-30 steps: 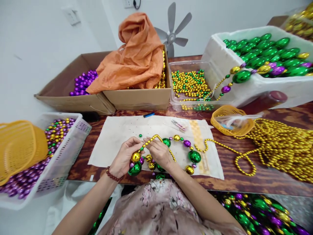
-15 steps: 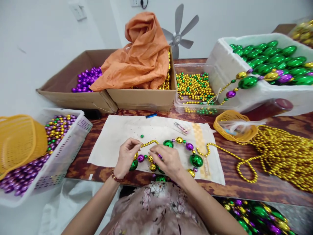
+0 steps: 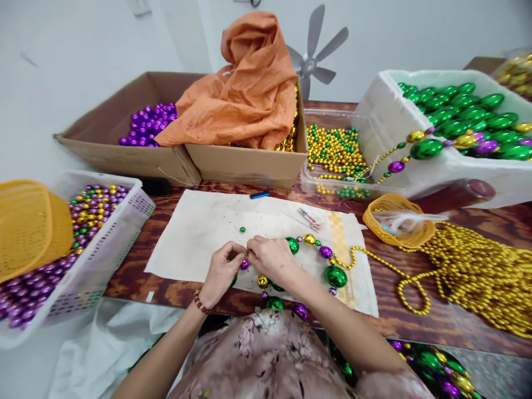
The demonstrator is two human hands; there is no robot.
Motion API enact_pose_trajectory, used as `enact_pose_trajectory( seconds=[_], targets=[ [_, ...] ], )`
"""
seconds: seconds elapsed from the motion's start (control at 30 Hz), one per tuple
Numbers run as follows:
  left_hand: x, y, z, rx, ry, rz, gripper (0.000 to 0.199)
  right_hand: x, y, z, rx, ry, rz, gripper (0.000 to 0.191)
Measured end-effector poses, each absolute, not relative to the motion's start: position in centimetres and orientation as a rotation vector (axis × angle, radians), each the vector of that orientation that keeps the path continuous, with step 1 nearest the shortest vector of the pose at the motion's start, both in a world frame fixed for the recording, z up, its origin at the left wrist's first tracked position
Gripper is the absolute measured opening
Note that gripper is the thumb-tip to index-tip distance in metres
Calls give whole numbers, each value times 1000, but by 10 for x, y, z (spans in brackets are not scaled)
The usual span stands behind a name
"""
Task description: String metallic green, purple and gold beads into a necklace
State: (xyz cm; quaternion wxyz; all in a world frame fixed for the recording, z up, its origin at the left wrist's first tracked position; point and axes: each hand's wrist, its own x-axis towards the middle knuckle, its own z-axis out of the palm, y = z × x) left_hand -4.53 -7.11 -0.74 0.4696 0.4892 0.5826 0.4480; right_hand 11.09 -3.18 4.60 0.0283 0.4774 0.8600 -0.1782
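Observation:
My left hand (image 3: 222,271), with a brown bead bracelet at the wrist, pinches an end of the bead necklace. My right hand (image 3: 274,261) is closed against its fingertips, fingers curled around the same part, which they mostly hide. A purple bead (image 3: 245,264) shows just below the meeting fingertips. The rest of the necklace (image 3: 334,276), with large green, purple and gold beads, loops right over the white cloth (image 3: 195,227) and down past the table edge. One loose green bead (image 3: 243,229) lies beyond my hands. Thread snips (image 3: 308,218) rest on the cloth's right side.
A blue pen-like tool (image 3: 260,195) lies at the cloth's back edge. Gold bead chains (image 3: 477,277) pile up at right, beside a yellow basket (image 3: 374,235). Cardboard boxes (image 3: 245,166), a clear bin (image 3: 332,185) and a foam box (image 3: 374,105) line the back; a white basket (image 3: 103,246) stands left.
My right hand has moved left, up against my left hand. The short gold strand that stretched between them is now hidden by the fingers. The view has shifted slightly.

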Motion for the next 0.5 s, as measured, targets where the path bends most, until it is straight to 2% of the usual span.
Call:
enact_pose_trajectory(
  seconds=[0.17,0.27,0.33,0.43,0.5],
  targets=[
    [-47,-73,-10,1073,1430,1071,15,95,1,63,1545,2657,-457,27],
    [-48,-75,-12,999,1408,1083,17,83,18,61,1583,2827,-533,38],
    [-50,-76,-14,944,1394,1117,20,83,19,53,1621,2892,-670,42],
    [-51,-77,-16,885,1386,1171,24,93,6,32,1661,2798,-1016,22],
    [-51,-77,-18,892,1385,1181,23,100,-6,16,1634,2710,-1258,34]
  ],
)
